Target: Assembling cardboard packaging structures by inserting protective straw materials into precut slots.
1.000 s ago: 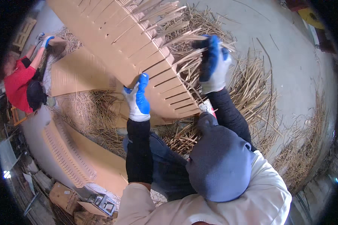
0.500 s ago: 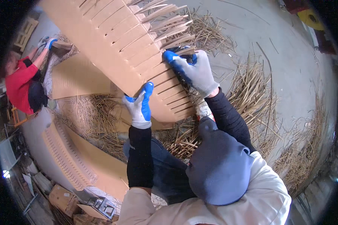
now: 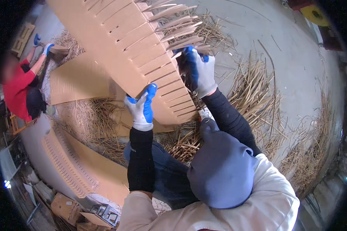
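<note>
A large brown stack of cardboard sheets (image 3: 115, 48) with a row of slots along one edge slants across the upper middle. My left hand (image 3: 142, 106), in a white glove with blue coating, grips its lower left edge, thumb on top. My right hand (image 3: 201, 71), gloved alike, is at the slotted edge on the right, fingers bent in against it and partly hidden by the strips. Cardboard strips (image 3: 181, 29) stick out from the slots further up that edge. Whether my right fingers hold a strip, I cannot make out.
Heaps of loose strips (image 3: 254, 92) cover the floor to the right and below the stack. A slotted stack (image 3: 71, 165) lies at lower left, a plain sheet (image 3: 81, 82) above it. Far left, a co-worker in red (image 3: 19, 88) crouches, gloved hands at another stack.
My right hand has turned more upright and shifted slightly left along the slotted edge, its fingers further in among the strips. My left hand keeps its hold.
</note>
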A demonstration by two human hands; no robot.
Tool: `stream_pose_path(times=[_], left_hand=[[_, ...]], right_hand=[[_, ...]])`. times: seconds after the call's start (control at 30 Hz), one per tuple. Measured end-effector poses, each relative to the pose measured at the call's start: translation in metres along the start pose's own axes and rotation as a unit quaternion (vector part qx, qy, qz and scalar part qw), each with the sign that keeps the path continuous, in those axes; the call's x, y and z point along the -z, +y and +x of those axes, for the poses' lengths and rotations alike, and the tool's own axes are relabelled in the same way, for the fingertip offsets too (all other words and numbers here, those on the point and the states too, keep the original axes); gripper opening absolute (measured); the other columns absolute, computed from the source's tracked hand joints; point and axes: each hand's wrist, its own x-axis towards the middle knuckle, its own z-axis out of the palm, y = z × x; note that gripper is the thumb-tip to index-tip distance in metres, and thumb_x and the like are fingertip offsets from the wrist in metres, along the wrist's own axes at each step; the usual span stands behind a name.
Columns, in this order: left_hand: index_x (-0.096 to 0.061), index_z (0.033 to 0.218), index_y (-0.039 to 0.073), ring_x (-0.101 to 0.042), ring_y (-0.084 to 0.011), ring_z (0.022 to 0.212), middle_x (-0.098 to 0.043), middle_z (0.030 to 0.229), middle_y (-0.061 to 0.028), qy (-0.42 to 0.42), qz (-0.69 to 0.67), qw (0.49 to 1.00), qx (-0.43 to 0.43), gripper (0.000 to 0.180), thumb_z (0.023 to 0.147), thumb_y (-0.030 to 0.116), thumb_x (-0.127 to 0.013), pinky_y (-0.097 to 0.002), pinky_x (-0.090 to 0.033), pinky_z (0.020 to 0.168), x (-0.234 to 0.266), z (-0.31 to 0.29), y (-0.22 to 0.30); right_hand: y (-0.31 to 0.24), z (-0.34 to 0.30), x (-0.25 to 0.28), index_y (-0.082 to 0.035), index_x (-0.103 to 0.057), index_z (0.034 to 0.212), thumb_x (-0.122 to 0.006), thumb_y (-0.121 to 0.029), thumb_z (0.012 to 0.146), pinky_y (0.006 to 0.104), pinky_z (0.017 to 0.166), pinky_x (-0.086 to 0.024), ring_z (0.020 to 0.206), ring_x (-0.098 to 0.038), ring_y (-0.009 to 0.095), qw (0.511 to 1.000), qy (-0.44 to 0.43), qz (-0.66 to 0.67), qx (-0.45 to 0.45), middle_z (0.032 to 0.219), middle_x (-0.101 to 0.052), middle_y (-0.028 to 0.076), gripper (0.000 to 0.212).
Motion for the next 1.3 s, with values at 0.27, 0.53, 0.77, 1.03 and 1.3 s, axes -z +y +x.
stream_pose_path(times=[0.27, 0.53, 0.77, 1.03, 1.3], left_hand=[[-0.045, 0.12, -0.003, -0.06, -0.0175, 0.093, -0.058, 0.109, -0.0103, 0.022, 0.076, 0.997, 0.012, 0.049, 0.08, 0.009, -0.07, -0.0305, -0.05, 0.084, 0.007, -0.001, 0.009], [-0.051, 0.118, -0.004, -0.06, -0.0173, 0.091, -0.059, 0.108, -0.0093, 0.022, 0.047, 0.997, -0.055, 0.044, 0.079, 0.004, -0.069, -0.0305, -0.05, 0.082, 0.012, 0.008, -0.006], [-0.038, 0.132, 0.004, -0.06, -0.026, 0.094, -0.054, 0.116, -0.0151, 0.041, 0.035, 0.997, -0.047, 0.073, 0.069, -0.007, -0.073, -0.043, -0.054, 0.085, 0.016, 0.006, -0.029], [-0.047, 0.122, 0.002, -0.061, -0.0234, 0.091, -0.058, 0.11, -0.0109, -0.038, 0.0, 0.999, 0.009, 0.058, 0.071, 0.005, -0.075, -0.0398, -0.055, 0.08, 0.004, 0.002, -0.001], [-0.051, 0.118, -0.002, -0.061, -0.0181, 0.09, -0.059, 0.106, -0.0099, 0.017, 0.008, 0.999, -0.038, 0.049, 0.075, 0.006, -0.073, -0.034, -0.051, 0.085, 0.012, 0.002, -0.016]], right_hand=[[0.01, 0.025, 0.05, 0.002, -0.061, 0.104, -0.048, -0.034, 0.096, 0.0259, 0.069, -0.049, 0.078, -0.062, 0.013, 0.989, 0.095, 0.102, -0.057, 0.09, -0.064, 0.01, 0.039], [-0.031, 0.011, 0.004, 0.004, -0.062, 0.108, -0.07, -0.021, 0.08, 0.0241, 0.073, -0.047, 0.078, -0.057, 0.009, 0.976, -0.194, -0.092, 0.036, 0.09, -0.067, 0.008, 0.038], [-0.013, 0.005, -0.025, 0.006, -0.066, 0.095, -0.058, -0.008, 0.088, 0.0243, 0.063, -0.049, 0.071, -0.063, 0.009, 0.968, -0.034, -0.11, 0.224, 0.08, -0.07, 0.009, 0.018], [-0.017, 0.004, -0.006, -0.003, -0.061, 0.079, -0.051, -0.024, 0.095, 0.0249, 0.058, -0.045, 0.057, -0.052, 0.009, 0.998, -0.03, -0.053, 0.025, 0.067, -0.058, 0.0, 0.028], [0.028, 0.029, 0.031, 0.0, -0.059, 0.104, -0.052, -0.032, 0.095, 0.0342, 0.082, -0.052, 0.085, -0.063, 0.022, 0.94, 0.098, 0.298, -0.132, 0.092, -0.065, 0.012, 0.033]])
